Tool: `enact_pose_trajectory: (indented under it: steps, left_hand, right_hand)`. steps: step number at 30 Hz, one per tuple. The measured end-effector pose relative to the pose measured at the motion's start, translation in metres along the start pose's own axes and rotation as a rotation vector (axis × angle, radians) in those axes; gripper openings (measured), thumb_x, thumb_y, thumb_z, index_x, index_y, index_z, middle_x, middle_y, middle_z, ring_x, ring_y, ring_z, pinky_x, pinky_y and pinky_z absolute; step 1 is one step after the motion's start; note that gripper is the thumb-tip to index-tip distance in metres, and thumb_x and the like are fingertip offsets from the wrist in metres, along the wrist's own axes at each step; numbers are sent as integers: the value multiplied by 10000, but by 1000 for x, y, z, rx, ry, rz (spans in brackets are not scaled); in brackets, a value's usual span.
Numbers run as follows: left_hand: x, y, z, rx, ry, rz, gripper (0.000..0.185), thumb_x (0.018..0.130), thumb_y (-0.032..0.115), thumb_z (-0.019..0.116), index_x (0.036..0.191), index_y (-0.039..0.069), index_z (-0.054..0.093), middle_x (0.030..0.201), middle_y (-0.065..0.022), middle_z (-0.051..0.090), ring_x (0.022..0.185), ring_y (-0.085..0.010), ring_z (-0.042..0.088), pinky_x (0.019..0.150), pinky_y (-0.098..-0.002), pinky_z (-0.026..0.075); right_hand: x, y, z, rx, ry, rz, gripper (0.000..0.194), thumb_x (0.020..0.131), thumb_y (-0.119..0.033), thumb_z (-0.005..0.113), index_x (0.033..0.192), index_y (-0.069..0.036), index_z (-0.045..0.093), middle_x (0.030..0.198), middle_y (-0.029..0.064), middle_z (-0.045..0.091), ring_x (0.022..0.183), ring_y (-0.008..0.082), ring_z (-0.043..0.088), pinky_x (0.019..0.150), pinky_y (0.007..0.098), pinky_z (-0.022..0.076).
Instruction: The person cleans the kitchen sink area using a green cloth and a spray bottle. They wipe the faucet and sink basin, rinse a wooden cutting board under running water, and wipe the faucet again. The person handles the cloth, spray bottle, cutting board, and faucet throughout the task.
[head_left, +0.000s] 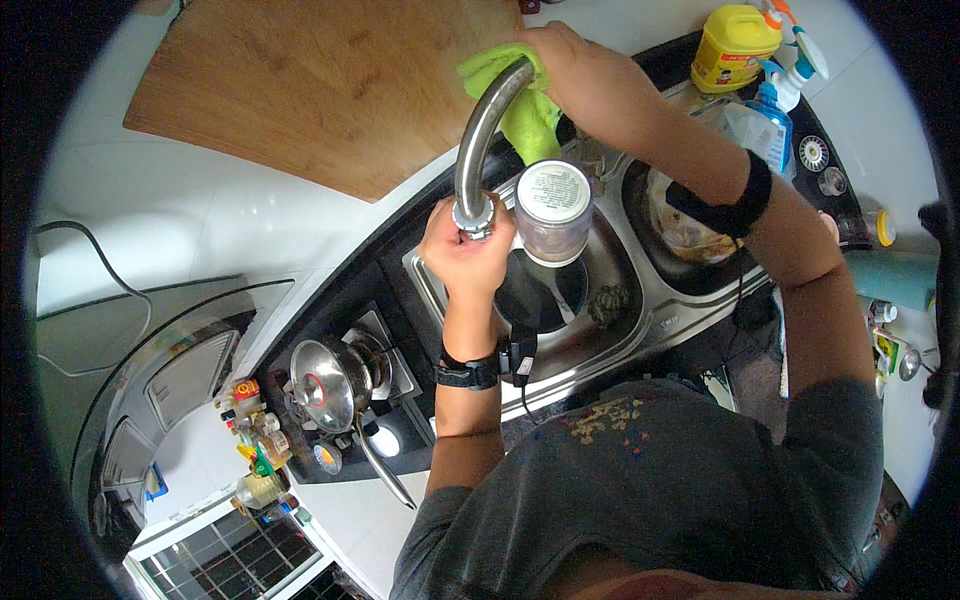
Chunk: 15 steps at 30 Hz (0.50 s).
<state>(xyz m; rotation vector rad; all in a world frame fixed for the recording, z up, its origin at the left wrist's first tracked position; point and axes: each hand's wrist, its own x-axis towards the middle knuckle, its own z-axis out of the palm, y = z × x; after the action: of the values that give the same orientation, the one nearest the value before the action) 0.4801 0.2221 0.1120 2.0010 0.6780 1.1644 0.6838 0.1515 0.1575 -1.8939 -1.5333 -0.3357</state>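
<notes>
My left hand (466, 251) is closed around the outlet end of a curved stainless-steel faucet spout (480, 127), at its chrome collar (473, 217). My right hand (581, 64) presses a lime-green cloth (529, 120) against the upper bend of that spout; part of the cloth hangs down. Close by my left hand is a clear cylindrical canister (553, 236) with a white top bearing writing. How it is attached or supported cannot be told. Below lies the left bowl of a double stainless-steel sink (626, 262), holding a dark round vessel (525, 300) and a scouring pad (609, 306).
A plastic-wrapped item (686, 225) lies in the right bowl. Beyond it stand a yellow jug (731, 56) and a blue spray bottle (772, 120). A large wooden board (322, 90) leans behind the faucet. To the left, a long-handled pan with a lid (322, 390) sits on the stove.
</notes>
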Motion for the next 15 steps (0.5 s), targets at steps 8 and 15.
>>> enact_pose_trajectory:
  steps: [8, 15]
  left_hand:
    - [-3, 1, 1, -41, 18, -12, 117, 623, 56, 688, 694, 13, 606, 622, -75, 568, 549, -148, 530, 535, -258, 426]
    - [-3, 5, -1, 48, -11, 2, 128, 614, 59, 694, 676, 13, 592, 618, -93, 565, 552, -175, 544, 541, -274, 435]
  right_hand:
    - [-52, 28, 55, 373, -129, 397, 419, 849, -275, 535, 1058, 60, 392, 980, 271, 527, 928, 414, 525, 774, 434, 432]
    - [-49, 39, 56, 277, -247, 383, 436, 839, -275, 555, 1088, 48, 400, 964, 262, 531, 912, 390, 542, 766, 405, 439]
